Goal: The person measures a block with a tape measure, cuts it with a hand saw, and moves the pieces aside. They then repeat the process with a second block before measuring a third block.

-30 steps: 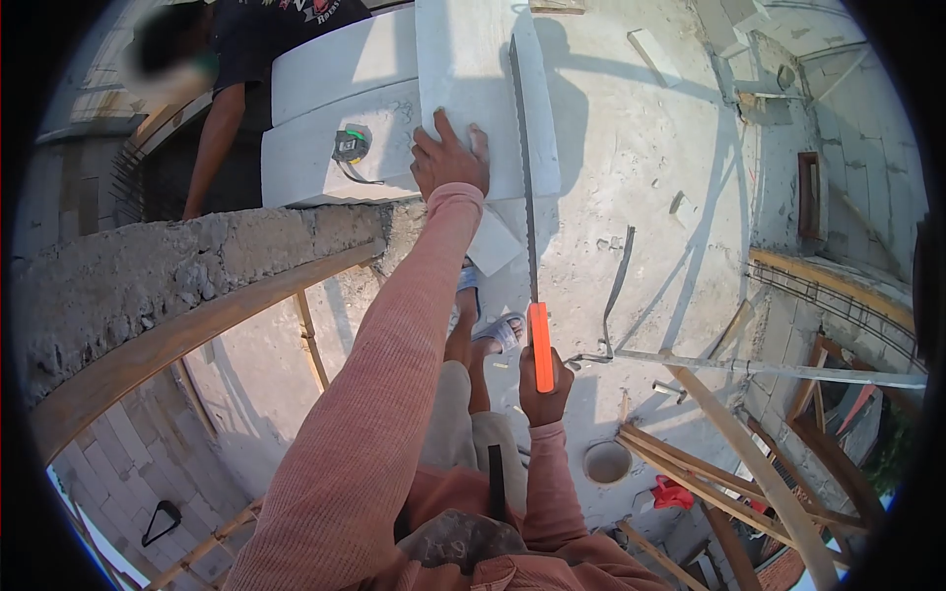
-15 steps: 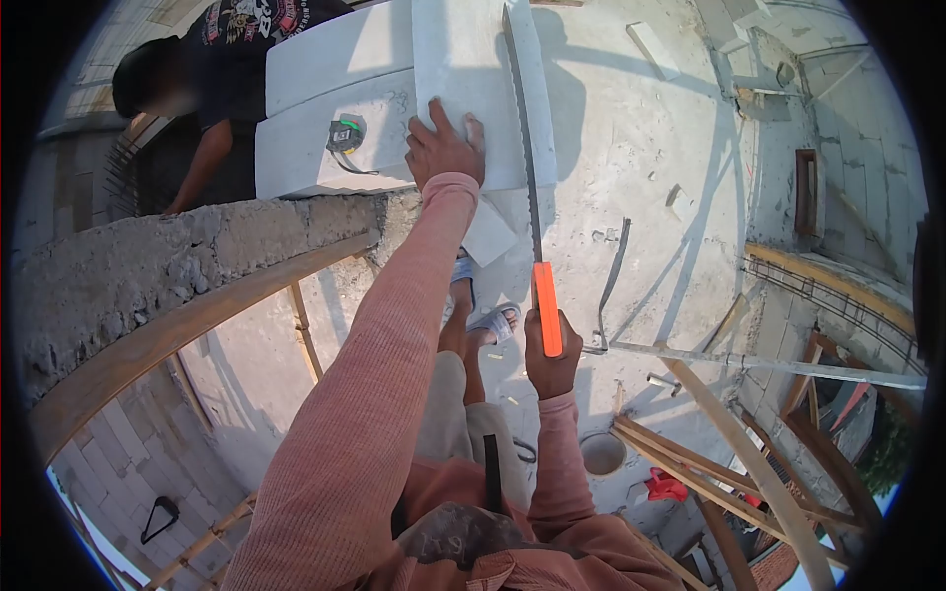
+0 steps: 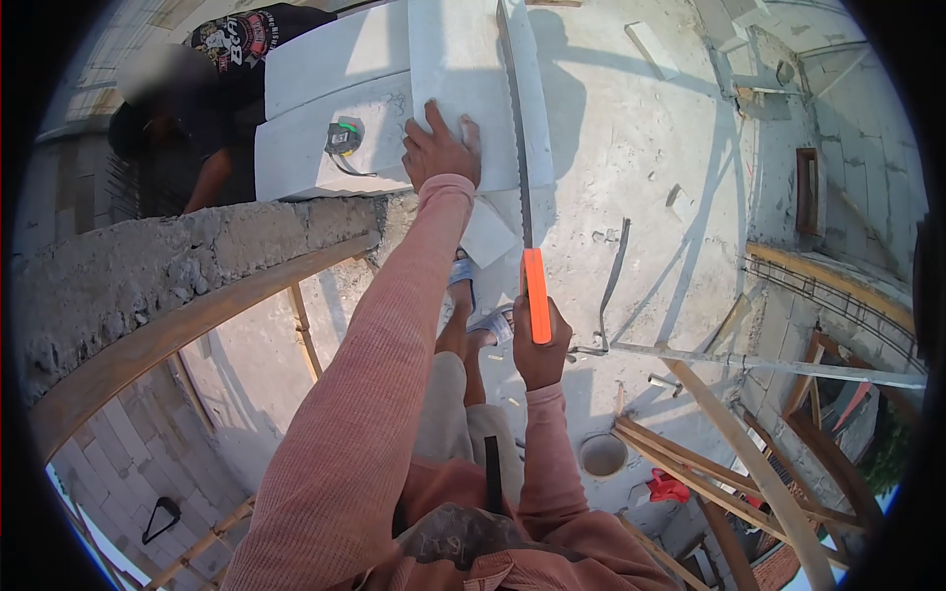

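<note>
My right hand [image 3: 542, 357] is wrapped round the orange handle of a handsaw [image 3: 537, 295]. The long toothed blade points away from me and crosses the right part of a white block [image 3: 458, 69]. On that block's near end my left hand [image 3: 440, 148] presses down, its fingers spread and gripping nothing. To the left, a tape measure [image 3: 343, 137] with a short length of tape out lies on another white block [image 3: 296, 163]. Beneath the near end of the sawn block, a pale offcut [image 3: 489, 234] shows at floor level.
A person in a black shirt [image 3: 222, 89] bends at the upper left behind a rough concrete ledge [image 3: 197, 256]. Wooden poles [image 3: 709, 473], a round bucket [image 3: 603, 455] and a red item [image 3: 668, 486] are at the lower right. A bent dark strip [image 3: 617, 271] lies on the floor.
My right hand and the saw have moved forward, away from me, and slightly left. My left hand stays on the block. The other person's head and arm have shifted.
</note>
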### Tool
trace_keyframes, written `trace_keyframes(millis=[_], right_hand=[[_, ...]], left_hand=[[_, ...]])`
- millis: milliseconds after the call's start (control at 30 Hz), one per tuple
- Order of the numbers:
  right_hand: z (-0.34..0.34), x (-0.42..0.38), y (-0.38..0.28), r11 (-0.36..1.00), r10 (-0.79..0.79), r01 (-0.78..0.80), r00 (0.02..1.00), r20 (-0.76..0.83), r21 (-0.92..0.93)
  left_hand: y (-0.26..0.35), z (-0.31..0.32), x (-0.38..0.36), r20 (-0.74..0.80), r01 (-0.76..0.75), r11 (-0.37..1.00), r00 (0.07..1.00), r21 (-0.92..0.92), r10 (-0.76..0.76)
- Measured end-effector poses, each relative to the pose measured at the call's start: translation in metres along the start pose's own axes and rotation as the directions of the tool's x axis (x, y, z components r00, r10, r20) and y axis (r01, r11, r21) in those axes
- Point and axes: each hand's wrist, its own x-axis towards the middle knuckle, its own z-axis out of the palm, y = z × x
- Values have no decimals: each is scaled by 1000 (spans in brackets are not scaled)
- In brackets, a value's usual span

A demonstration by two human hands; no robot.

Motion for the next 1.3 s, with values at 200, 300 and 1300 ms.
trace_keyframes(millis=[200,300,1300], right_hand=[[-13,-49,20,987,-79,76,997,-15,-144],[-24,-65,11,997,-9,8,1000,-12,-79],[7,150,53,636,356,-222,934,-25,739]], left_hand=[[-2,4,2,-26,-16,1000,1000,6,16],[-2,4,-1,-20,-6,1000,1000,15,6],[-109,41,36,614,524,570,788,-633,-43]])
